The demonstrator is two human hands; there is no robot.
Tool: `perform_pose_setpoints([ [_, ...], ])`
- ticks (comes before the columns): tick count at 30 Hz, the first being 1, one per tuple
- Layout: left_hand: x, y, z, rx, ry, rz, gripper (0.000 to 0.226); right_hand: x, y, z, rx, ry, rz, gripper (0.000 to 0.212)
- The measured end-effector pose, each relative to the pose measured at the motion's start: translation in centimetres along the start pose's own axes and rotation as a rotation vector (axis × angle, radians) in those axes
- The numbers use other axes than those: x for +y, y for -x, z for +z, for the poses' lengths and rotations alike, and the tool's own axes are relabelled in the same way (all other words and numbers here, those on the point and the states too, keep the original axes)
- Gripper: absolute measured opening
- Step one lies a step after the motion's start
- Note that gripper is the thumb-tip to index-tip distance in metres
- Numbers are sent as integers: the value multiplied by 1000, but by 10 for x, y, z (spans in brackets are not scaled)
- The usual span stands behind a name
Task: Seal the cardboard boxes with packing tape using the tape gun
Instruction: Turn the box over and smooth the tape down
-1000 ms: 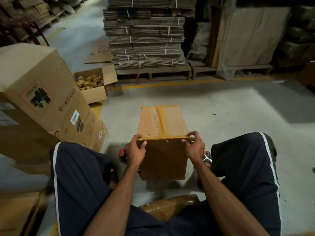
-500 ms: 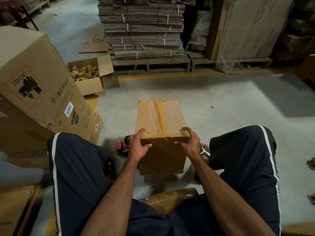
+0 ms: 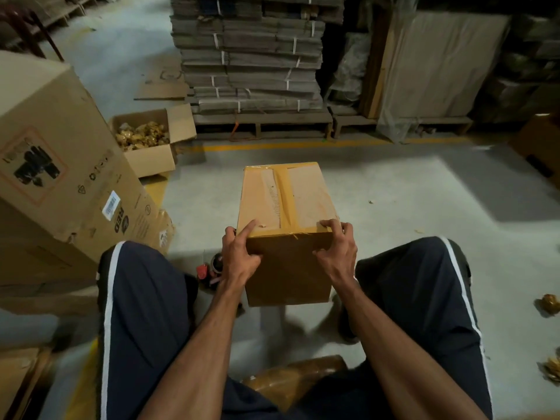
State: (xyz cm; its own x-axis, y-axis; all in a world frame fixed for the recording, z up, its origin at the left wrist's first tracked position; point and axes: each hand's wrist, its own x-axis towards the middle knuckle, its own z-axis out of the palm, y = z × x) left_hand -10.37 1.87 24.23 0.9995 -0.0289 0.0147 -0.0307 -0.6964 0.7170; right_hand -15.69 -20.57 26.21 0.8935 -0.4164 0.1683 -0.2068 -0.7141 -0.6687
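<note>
A small cardboard box (image 3: pixel 288 201) stands on the floor between my knees, its top seam covered by a strip of brown tape. My left hand (image 3: pixel 239 256) grips the near left corner, index finger on the top and thumb on the front face. My right hand (image 3: pixel 336 250) grips the near right corner, fingers curled over the top edge. The tape gun (image 3: pixel 209 268), red and black, lies on the floor just left of the box, partly hidden behind my left wrist.
A large printed carton (image 3: pixel 60 165) leans at the left. Behind it sits an open box of crumpled yellow wrappers (image 3: pixel 148 140). Bundled flat cartons on a pallet (image 3: pixel 251 56) stand ahead past a yellow floor line. Loose wrappers (image 3: pixel 550 304) lie at the right.
My view has dipped and shifted. My left index finger has stretched onto the box top, and my right hand has settled on the near right corner. The box stays in place.
</note>
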Motion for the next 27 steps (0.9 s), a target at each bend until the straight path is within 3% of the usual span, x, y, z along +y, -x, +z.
perform_pose_setpoints([
  [8,98,-58,-73,108,-87,289,93,-45,-73,-88,145,-42,-223,63],
  [13,182,-84,-72,119,-85,450,95,-39,-102,-156,298,-63,-205,60],
  [16,228,-82,-45,89,-69,544,96,-9,-99,-188,421,-87,-131,63],
  [21,279,-58,33,-105,-81,640,97,74,-59,-219,653,-59,-2,66],
  [27,317,-5,139,-338,-67,555,81,153,23,-223,793,57,262,69],
])
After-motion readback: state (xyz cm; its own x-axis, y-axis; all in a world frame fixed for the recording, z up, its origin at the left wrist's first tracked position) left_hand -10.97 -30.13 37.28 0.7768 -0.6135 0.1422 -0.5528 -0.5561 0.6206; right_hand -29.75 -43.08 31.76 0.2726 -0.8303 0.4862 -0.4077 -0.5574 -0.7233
